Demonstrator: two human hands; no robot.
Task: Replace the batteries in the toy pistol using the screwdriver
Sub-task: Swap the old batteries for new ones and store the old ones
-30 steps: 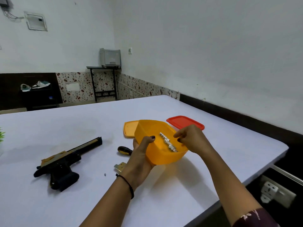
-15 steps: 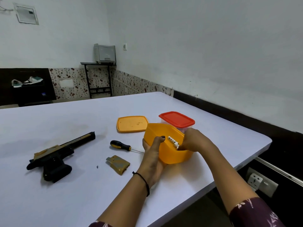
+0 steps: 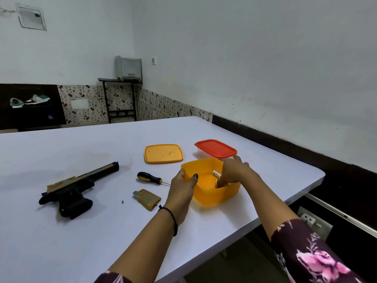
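The black and gold toy pistol (image 3: 67, 188) lies on its side at the left of the white table (image 3: 81, 242). Its gold battery cover (image 3: 146, 199) and a tiny screw (image 3: 122, 201) lie loose to its right. A black and yellow screwdriver (image 3: 149, 178) rests just beyond the cover. An open orange container (image 3: 212, 193) stands on the table with white batteries (image 3: 216, 173) inside. My left hand (image 3: 183, 188) grips its left rim, thumb inside. My right hand (image 3: 232, 172) reaches down into it, fingertips at the bottom beside a white piece; the near wall hides the grip.
The orange lid (image 3: 163, 153) lies flat behind the container. A clear box with a red lid (image 3: 215, 149) stands at the back right, close to my right hand. The table's right edge (image 3: 302, 193) runs near the container, with a wall socket (image 3: 312, 220) below it.
The orange container came down from a tilted hold in the air to rest level on the table. My right hand moved from its rim down inside it.
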